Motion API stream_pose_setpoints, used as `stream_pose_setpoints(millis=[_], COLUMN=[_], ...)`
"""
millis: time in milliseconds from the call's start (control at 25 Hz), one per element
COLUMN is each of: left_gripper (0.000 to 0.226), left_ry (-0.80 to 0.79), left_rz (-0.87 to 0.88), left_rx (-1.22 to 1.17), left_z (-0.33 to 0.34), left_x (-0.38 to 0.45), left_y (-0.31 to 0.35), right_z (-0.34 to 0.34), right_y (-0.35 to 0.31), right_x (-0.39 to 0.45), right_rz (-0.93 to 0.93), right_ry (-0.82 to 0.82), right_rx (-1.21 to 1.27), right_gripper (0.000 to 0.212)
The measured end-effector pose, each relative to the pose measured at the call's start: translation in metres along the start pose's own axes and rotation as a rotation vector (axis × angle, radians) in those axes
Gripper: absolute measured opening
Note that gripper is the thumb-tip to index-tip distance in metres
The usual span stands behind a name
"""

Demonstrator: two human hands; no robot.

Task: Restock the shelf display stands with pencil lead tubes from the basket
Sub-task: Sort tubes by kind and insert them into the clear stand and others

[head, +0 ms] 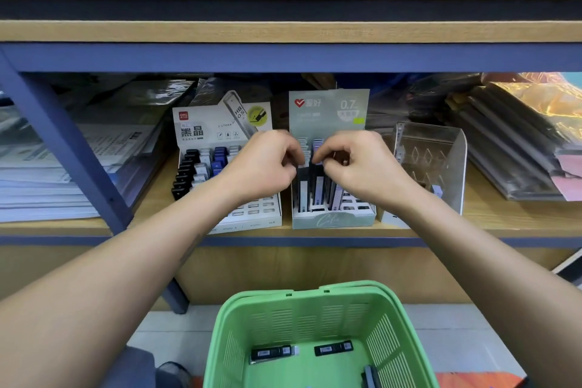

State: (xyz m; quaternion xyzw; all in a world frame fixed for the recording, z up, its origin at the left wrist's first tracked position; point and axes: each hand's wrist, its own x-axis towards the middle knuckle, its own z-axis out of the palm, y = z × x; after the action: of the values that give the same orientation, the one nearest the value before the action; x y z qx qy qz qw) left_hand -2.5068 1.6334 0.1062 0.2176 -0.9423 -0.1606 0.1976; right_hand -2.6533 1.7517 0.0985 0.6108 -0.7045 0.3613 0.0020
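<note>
Both hands meet over the grey-green display stand [333, 220] on the shelf [504, 217]. The left hand [267, 164] and right hand [362, 164] have their fingers curled, pinching the tops of the lead tubes [318, 189] standing in its middle rows. A white stand [252, 214] sits just beside it. Below, the green basket [315, 318] holds three dark tubes [333, 348].
</note>
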Motion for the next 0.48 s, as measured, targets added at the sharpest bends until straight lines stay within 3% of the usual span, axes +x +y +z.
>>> stream_pose_setpoints(millis=[160, 280, 480], left_gripper=[0.018, 0.012, 0.011], left_ry=[-0.090, -0.307, -0.606], left_rz=[-0.073, -0.154, -0.315], left_rx=[-0.030, 0.044, 0.076], left_z=[0.028, 0.076, 0.171], left_x=[-0.045, -0.079, -0.124], left_y=[0.005, 0.003, -0.025], right_z=[0.023, 0.068, 0.131], right_y=[-0.003, 0.019, 0.058], right_x=[-0.049, -0.091, -0.149], right_rz=[0.137, 0.268, 0.479], right_ry=[-0.243, -0.474, -0.762], right_rx=[0.014, -0.126, -0.148], right_gripper=[0.022, 0.019, 0.032])
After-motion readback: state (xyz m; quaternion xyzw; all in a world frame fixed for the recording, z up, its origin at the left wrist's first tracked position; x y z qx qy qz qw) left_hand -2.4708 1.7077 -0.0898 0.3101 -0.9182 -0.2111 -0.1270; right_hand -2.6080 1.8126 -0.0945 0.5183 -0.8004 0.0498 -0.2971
